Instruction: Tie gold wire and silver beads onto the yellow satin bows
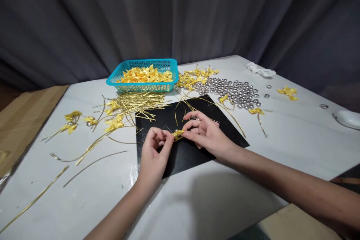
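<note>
A small yellow ribbon bow [178, 133] with a silvery bell-like piece at its middle is stretched between my two hands, over a black mat [185, 157]. My left hand [156, 144] pinches the bow's left end between thumb and forefinger, its other fingers curled. On the opposite end, my right hand [206, 133] grips with thumb and fingertips, the forefinger raised and bent. Gold twist ties [140, 103] lie in a heap just beyond the mat, some reaching onto it. Several more yellow bows [114, 123] with gold ties are scattered to the left.
A blue plastic basket [174, 77] full of yellow bows stands at the back. Many silvery pieces [239, 92] spread right of it, near finished-looking bows [194, 78]. A crumpled white tissue [261, 69] and a white object [347, 119] lie at the right. Cardboard [30, 116] borders the table's left.
</note>
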Available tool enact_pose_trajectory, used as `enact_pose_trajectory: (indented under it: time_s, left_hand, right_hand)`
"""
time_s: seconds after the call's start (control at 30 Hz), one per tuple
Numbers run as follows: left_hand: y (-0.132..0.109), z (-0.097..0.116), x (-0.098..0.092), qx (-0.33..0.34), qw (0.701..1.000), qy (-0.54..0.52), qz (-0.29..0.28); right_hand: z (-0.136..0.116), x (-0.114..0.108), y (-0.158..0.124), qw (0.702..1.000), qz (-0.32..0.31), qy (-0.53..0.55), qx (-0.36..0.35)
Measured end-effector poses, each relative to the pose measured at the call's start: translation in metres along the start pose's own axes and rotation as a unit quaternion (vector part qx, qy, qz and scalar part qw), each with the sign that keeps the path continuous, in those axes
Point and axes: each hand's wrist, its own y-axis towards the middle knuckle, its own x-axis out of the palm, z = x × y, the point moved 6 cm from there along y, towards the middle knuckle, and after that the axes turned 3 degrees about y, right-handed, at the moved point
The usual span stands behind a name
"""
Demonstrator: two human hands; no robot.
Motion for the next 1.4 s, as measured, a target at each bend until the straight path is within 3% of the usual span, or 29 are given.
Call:
enact_pose_trajectory:
  time_s: [0.23,0.67,0.73,0.87,0.93,1.03,1.2,1.4]
  left_hand:
    - [0.001,0.003,-0.001,0.029,0.999,0.018,0.015]
    - [0.0,0.006,-0.004,0.029,0.999,-0.001,0.044]
    - [-0.001,0.006,-0.003,0.026,0.999,-0.006,0.036]
    - [-0.003,0.004,0.005,-0.01,0.999,-0.026,-0.046]
    - [-0.004,0.004,0.007,-0.023,0.997,-0.033,-0.07]
    - [-0.005,0.004,0.008,-0.029,0.996,-0.035,-0.077]
    - [-0.003,0.004,0.007,-0.022,0.997,-0.022,-0.07]
    - [-0.005,0.0,0.006,-0.019,0.997,0.012,-0.074]
  right_hand:
    - [-0.004,-0.003,0.002,0.994,0.055,0.093,0.013]
    - [-0.007,-0.006,0.004,0.995,0.043,0.089,-0.002]
    - [-0.008,-0.005,0.004,0.998,0.024,0.06,-0.018]
    - [-0.012,0.005,0.001,0.993,-0.09,-0.077,-0.029]
    - [-0.015,0.004,0.0,0.99,-0.086,-0.108,-0.03]
    - [-0.017,0.0,0.001,0.992,-0.062,-0.107,-0.01]
    - [-0.001,0.011,0.001,0.974,-0.181,-0.106,0.09]
    - [-0.003,0.01,-0.001,0.97,-0.201,-0.116,0.07]
